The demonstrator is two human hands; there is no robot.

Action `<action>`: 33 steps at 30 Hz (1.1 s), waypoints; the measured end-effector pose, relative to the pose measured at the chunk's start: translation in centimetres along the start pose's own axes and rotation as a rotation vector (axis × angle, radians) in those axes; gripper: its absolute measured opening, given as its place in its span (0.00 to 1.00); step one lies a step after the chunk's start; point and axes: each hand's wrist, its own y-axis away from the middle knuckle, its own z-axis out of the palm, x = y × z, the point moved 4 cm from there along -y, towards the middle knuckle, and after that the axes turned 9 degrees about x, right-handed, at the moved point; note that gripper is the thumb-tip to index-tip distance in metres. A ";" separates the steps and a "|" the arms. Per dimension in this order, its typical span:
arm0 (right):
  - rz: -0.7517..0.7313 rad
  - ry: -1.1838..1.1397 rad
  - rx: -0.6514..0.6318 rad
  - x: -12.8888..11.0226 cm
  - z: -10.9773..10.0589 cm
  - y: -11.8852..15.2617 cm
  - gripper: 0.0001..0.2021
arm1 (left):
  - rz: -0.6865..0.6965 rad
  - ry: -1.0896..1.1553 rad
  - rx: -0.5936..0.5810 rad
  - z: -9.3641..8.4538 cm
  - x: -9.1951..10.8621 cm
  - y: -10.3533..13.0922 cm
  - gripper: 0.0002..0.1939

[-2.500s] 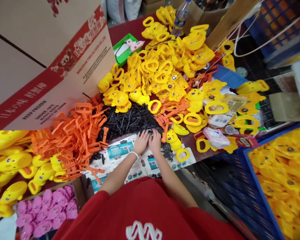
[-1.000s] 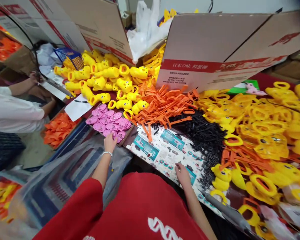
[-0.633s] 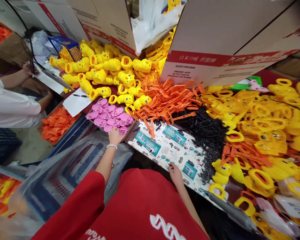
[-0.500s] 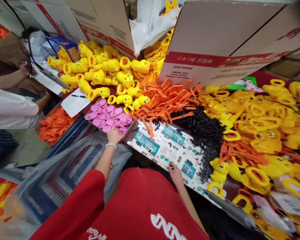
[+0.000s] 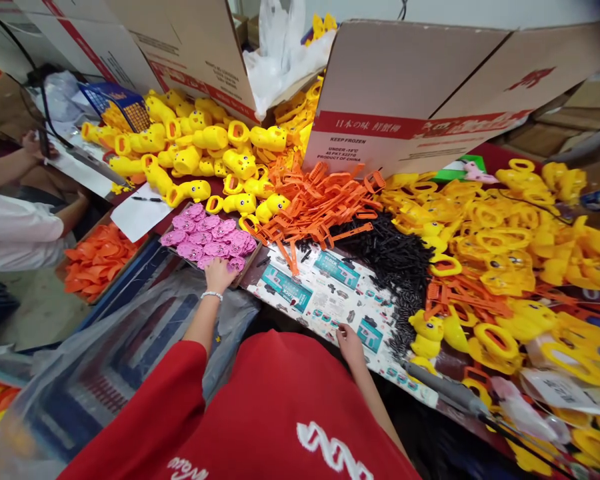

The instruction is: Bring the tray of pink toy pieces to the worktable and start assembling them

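At the front edge of a shallow box (image 5: 250,261), my left hand (image 5: 219,275) reaches in with its fingers bunched on one of the pink plastic pieces (image 5: 237,263); its fingertips are partly hidden. Rows of similar pink pieces (image 5: 203,233) fill that box. My right hand (image 5: 349,339) rests by the near edge of the printed board (image 5: 330,300), fingers curled in and nothing visible in them. Small black parts (image 5: 405,267) are heaped beyond it, and orange plastic strips (image 5: 320,200) lie between the two hands' sides of the bench.
Yellow duck-shaped bodies (image 5: 190,160) are piled behind the pink pieces, with more yellow parts (image 5: 505,233) at right. A grey cylindrical tool (image 5: 445,387) with a cable lies at the near edge. Cardboard cartons (image 5: 380,100) stand behind. Another person's arm (image 5: 10,160) is at left.
The view has shifted slightly, moving the bench things leftward in the picture. My left hand stays at the box of pink pieces, and my right hand stays at the board's edge.
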 end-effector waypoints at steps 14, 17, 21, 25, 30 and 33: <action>0.020 -0.019 0.007 0.4 0.1 -0.2 0.18 | 0.063 -0.008 -0.015 0.8 0.1 1.1 0.26; 0.021 -0.019 0.003 0.8 0.2 -0.2 0.19 | 0.071 -0.012 -0.017 0.8 0.3 1.0 0.27; 0.028 -0.015 0.005 1.1 0.2 -0.3 0.20 | 0.071 -0.023 -0.030 1.0 0.7 1.0 0.31; 0.041 -0.006 0.009 1.2 0.1 -0.4 0.20 | 0.070 -0.026 -0.063 1.1 1.0 0.9 0.31; 0.036 0.001 -0.007 1.0 0.2 -0.5 0.19 | 0.097 -0.046 -0.101 0.8 1.3 0.0 0.38; 0.037 0.007 -0.012 0.8 0.1 -0.5 0.17 | 0.138 -0.063 -0.116 0.4 1.5 -0.4 0.39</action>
